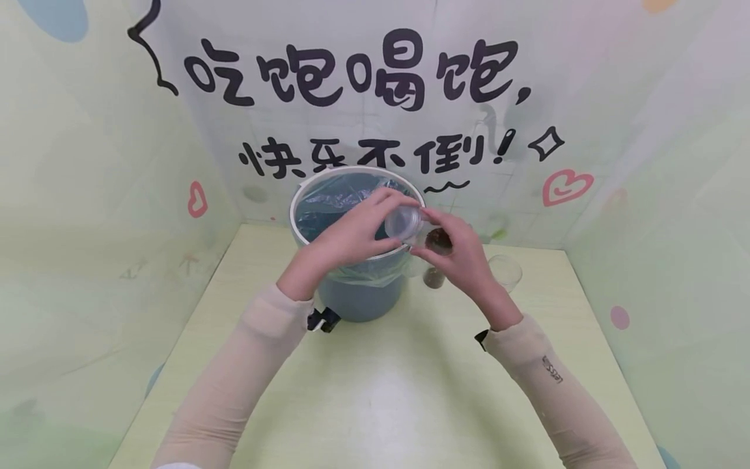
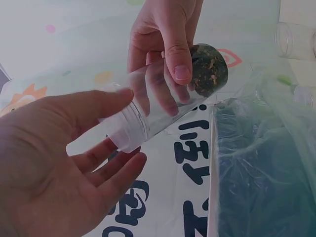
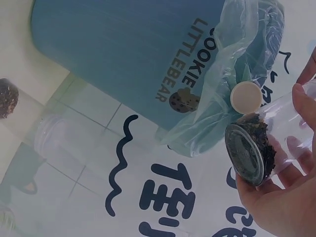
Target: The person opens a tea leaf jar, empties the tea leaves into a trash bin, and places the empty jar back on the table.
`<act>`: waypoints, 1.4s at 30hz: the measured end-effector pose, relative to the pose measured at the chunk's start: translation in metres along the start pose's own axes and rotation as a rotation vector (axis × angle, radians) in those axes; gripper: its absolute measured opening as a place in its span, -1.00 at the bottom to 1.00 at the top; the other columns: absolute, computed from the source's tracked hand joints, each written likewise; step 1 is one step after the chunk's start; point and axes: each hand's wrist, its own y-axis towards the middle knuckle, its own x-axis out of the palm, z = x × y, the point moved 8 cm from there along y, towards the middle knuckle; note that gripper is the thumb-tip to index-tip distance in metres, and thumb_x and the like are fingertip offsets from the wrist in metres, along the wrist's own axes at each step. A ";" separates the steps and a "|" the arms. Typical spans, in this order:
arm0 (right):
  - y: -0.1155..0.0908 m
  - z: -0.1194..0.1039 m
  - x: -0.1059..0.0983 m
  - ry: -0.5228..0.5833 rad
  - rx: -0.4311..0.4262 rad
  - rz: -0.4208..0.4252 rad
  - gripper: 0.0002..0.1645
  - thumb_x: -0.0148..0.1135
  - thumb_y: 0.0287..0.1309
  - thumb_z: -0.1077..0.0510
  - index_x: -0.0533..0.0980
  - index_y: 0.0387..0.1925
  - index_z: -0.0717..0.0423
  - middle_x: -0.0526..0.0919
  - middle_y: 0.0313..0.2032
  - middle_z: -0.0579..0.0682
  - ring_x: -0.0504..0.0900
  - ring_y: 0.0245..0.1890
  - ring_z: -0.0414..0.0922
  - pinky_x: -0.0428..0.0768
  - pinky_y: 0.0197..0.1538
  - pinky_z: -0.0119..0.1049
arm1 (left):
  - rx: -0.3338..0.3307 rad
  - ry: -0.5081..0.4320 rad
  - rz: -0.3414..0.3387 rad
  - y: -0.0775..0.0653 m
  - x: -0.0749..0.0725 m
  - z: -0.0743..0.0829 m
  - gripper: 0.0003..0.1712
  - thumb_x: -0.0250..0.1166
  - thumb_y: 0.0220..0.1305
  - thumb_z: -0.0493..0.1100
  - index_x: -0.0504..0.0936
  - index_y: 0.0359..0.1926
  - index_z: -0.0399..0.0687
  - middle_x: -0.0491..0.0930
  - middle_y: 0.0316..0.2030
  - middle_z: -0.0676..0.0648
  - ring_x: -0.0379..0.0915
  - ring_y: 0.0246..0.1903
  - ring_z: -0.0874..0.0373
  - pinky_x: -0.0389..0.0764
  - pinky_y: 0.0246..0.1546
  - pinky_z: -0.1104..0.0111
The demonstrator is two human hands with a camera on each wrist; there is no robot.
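Observation:
A clear plastic jar (image 2: 165, 98) with dark, dried, leaf-like bits (image 2: 210, 71) at its base lies tilted between both hands. My right hand (image 1: 459, 251) grips the jar's body, thumb on one side and fingers curled round the other. At the other end, my left hand (image 1: 366, 228) holds the translucent screw lid (image 2: 129, 131) between thumb and fingers. In the head view both hands are over the right part of the rim of a blue-grey bin (image 1: 360, 299). A thin greenish bag (image 2: 247, 113) lines the bin.
Right of the bin stands another clear jar (image 1: 434, 278) with brown contents at its bottom. A clear jar (image 1: 505, 272) is farther right on the pale table (image 1: 375, 404). Printed curtain-like walls (image 1: 656, 215) enclose the table on the back and sides.

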 end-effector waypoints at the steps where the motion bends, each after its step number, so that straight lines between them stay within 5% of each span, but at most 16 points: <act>1: 0.000 0.000 0.000 0.001 0.001 0.000 -0.18 0.58 -0.08 0.20 0.47 0.27 0.21 0.68 0.03 0.21 0.61 -0.13 0.06 0.61 0.02 -0.03 | -0.014 0.003 0.011 0.000 -0.001 -0.001 -0.28 0.41 0.24 -0.10 0.36 0.39 0.18 0.36 0.29 -0.03 0.37 0.26 0.08 0.50 0.31 0.15; 13: -0.005 0.008 0.001 0.011 0.041 -0.010 -0.16 0.57 -0.06 0.19 0.45 0.30 0.15 0.68 0.08 0.16 0.63 -0.04 0.08 0.62 0.07 -0.05 | -0.246 0.084 0.161 -0.007 -0.021 -0.014 -0.38 0.30 0.23 0.27 0.52 0.23 0.12 0.56 -0.13 0.02 0.47 -0.15 0.08 0.57 -0.15 0.24; 24: -0.008 0.015 -0.002 0.017 0.087 -0.008 -0.14 0.57 -0.06 0.18 0.45 0.32 0.12 0.67 0.10 0.15 0.63 0.05 0.09 0.62 0.13 -0.02 | -0.299 0.047 0.199 -0.030 -0.042 -0.045 -0.30 0.33 0.24 0.20 0.46 0.32 0.04 0.59 0.00 -0.08 0.57 -0.03 0.03 0.65 -0.02 0.17; 35: -0.010 0.018 -0.002 0.014 0.093 -0.001 -0.15 0.57 -0.06 0.18 0.45 0.31 0.11 0.67 0.10 0.15 0.64 0.04 0.05 0.61 0.14 -0.02 | -0.470 -0.115 0.315 -0.076 -0.066 -0.100 -0.14 0.36 0.26 0.11 0.23 0.44 -0.09 0.50 0.18 -0.21 0.48 0.10 -0.13 0.60 0.11 0.00; 42: -0.011 0.020 -0.002 0.026 0.105 -0.003 -0.16 0.57 -0.06 0.20 0.46 0.31 0.09 0.67 0.10 0.12 0.66 -0.01 0.01 0.64 0.10 -0.05 | -0.572 -0.121 0.423 -0.114 -0.076 -0.136 -0.14 0.31 0.27 0.20 0.25 0.42 -0.12 0.43 0.27 -0.25 0.44 0.14 -0.20 0.55 0.18 -0.08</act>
